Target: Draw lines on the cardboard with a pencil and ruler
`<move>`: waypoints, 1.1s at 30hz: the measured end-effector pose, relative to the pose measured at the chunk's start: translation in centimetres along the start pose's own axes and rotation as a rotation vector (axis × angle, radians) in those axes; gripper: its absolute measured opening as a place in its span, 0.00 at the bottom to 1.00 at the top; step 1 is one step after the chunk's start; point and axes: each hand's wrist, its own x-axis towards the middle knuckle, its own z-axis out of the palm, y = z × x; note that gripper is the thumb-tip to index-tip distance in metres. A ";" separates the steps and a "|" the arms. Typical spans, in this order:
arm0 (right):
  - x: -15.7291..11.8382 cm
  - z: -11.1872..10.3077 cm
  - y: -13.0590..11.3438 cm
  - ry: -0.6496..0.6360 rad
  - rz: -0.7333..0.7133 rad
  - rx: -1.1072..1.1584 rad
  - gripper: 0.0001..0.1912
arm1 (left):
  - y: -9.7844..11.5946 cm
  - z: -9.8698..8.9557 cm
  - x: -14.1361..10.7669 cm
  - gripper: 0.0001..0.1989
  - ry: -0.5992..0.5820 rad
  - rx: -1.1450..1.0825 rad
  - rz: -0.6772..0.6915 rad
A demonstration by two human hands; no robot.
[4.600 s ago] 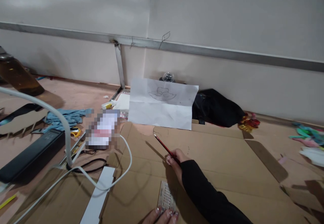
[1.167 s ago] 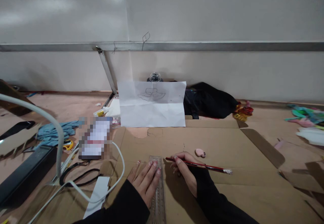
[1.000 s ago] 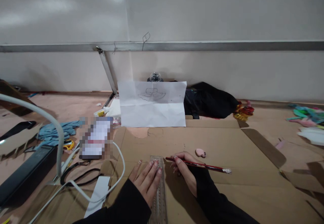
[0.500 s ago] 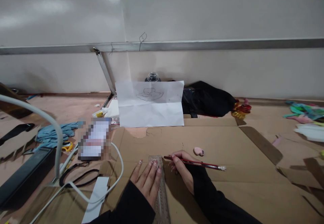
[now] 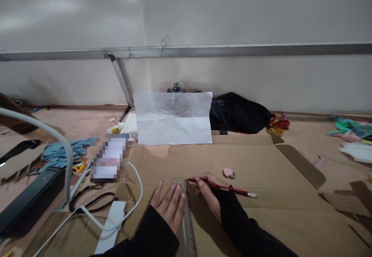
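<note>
A clear ruler (image 5: 186, 230) lies lengthwise on the brown cardboard sheet (image 5: 261, 175). Flat on its upper part rests my left hand (image 5: 170, 204), fingers stretched out and pressing it down. My right hand (image 5: 207, 193) pinches a dark red pencil (image 5: 226, 187) whose tip touches down beside the ruler's top right corner. The pencil's back end slants out to the right, over the wrist. Just above my right hand sits a small pink eraser (image 5: 229, 173). Propped behind the cardboard, a white paper (image 5: 174, 129) carries a pencil drawing.
To the left are a blurred-out phone (image 5: 107, 160), a white cable (image 5: 141, 189), blue gloves (image 5: 62, 152), yellow-handled scissors (image 5: 78, 166) and a long black box (image 5: 31, 200). A black bag (image 5: 241, 111) lies behind, at the wall. Colourful scraps (image 5: 348, 127) lie far right.
The pencil's back end has dipped slightly down and left in my right hand, while its tip stays near the ruler's top corner. My left hand keeps its place on the ruler.
</note>
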 end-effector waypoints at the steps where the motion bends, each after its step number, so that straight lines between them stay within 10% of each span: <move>1: 0.0 0.0 -0.1 -0.001 0.002 -0.003 0.14 | 0.0 0.0 0.0 0.18 -0.010 0.002 0.002; 33: -0.1 -0.1 -0.4 -0.018 -0.025 0.027 0.14 | -0.1 -0.2 0.1 0.18 -0.020 -0.003 0.010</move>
